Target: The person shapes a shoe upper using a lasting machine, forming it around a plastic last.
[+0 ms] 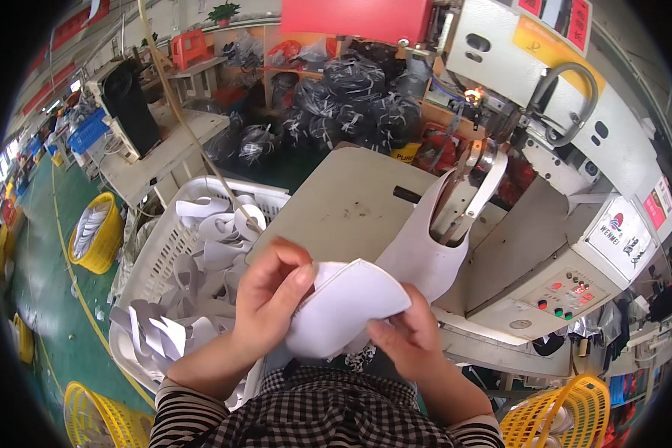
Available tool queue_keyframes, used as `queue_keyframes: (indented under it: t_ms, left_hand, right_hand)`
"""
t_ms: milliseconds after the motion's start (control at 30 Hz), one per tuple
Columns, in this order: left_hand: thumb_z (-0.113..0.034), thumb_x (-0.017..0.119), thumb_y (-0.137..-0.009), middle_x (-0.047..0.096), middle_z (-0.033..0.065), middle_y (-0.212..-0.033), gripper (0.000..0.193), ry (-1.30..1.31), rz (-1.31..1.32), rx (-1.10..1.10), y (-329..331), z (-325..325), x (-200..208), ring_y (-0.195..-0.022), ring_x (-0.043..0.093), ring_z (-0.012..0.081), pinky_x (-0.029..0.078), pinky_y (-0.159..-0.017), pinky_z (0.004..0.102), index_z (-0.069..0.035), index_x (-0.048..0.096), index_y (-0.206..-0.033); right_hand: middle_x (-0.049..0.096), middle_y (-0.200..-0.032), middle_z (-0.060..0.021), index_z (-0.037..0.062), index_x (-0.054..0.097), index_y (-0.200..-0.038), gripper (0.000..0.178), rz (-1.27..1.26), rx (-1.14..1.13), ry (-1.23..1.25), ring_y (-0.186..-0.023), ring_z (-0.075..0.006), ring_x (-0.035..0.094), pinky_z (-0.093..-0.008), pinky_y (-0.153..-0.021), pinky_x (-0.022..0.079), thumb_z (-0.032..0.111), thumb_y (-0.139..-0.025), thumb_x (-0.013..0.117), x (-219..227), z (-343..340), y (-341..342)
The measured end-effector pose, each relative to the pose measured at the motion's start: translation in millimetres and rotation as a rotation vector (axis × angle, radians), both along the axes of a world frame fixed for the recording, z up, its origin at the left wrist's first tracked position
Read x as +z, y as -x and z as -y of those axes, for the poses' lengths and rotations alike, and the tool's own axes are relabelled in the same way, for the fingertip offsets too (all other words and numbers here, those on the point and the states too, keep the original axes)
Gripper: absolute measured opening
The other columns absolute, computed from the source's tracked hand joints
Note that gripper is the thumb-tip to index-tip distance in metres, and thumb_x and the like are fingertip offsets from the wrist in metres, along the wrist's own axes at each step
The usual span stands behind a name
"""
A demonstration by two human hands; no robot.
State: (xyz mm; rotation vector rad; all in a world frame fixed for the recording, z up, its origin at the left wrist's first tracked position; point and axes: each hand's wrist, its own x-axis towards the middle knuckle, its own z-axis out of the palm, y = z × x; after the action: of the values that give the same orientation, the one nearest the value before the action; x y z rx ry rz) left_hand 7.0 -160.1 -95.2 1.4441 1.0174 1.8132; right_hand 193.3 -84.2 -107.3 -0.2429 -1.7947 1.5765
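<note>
A white shoe upper [347,308] is stretched between my two hands, above my checked apron. My left hand [270,300] pinches its left edge between thumb and fingers. At the lower right corner, my right hand [411,337] grips it, with the thumb on the near face. Another white upper [420,257] sits on the machine's metal arm [464,200], beyond my right hand. To my left, a white plastic basket [151,275] holds a heap of curved white uppers [220,254].
The white machine [534,295] with a button panel stands right of the pale worktable [343,196]. Yellow baskets [97,235] stand on the green floor at left; another yellow basket [586,407] is at lower right. Black plastic-wrapped bundles [351,89] pile up behind the table.
</note>
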Motion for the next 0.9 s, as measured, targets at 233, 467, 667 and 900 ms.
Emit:
queue_keyframes:
  t_ms: [233,467,667,900]
  left_hand:
    - [-0.007,0.061,-0.081,0.057,0.0026,-0.081,0.009,0.036,-0.156,0.108,0,-9,-18,-0.080,0.053,0.0110,0.041,-0.073,0.0235,-0.002,0.058,-0.087]
    - [-0.015,0.059,-0.083,0.056,0.0022,-0.071,0.013,0.293,0.544,-0.109,-18,-17,-27,-0.064,0.052,0.0107,0.040,-0.060,0.0218,-0.003,0.056,-0.079]
    - [-0.016,0.057,-0.084,0.055,0.0014,-0.067,0.013,0.420,0.755,-0.191,-27,-15,-37,-0.057,0.049,0.0071,0.038,-0.050,0.0194,-0.005,0.056,-0.077]
    - [-0.003,0.057,-0.082,0.048,-0.0012,-0.073,0.007,0.040,-0.201,0.173,-28,-6,-21,-0.061,0.045,0.0040,0.036,-0.054,0.0185,-0.003,0.053,-0.077]
  right_hand:
    - [0.050,-0.110,-0.0079,-0.0003,0.040,-0.118,0.037,-0.060,-0.057,0.198,-0.097,-0.0139,0.051,-0.0274,-0.081,0.042,0.006,-0.084,0.053,-14,-7,17]
    - [0.060,-0.077,-0.0070,0.0046,0.060,-0.093,0.020,-0.076,-0.759,-0.942,-0.061,-0.0198,0.056,-0.0286,-0.053,0.045,0.010,-0.074,0.064,-21,-15,13]
    - [0.059,-0.081,-0.0070,0.0055,0.061,-0.094,0.025,0.018,-0.762,-1.115,-0.064,-0.0215,0.056,-0.0305,-0.054,0.044,0.012,-0.070,0.067,-18,-15,-6]
    - [0.059,-0.088,-0.0068,0.0090,0.062,-0.097,0.035,0.135,-0.689,-0.790,-0.073,-0.0218,0.057,-0.0301,-0.062,0.045,0.012,-0.064,0.073,1,-19,5]
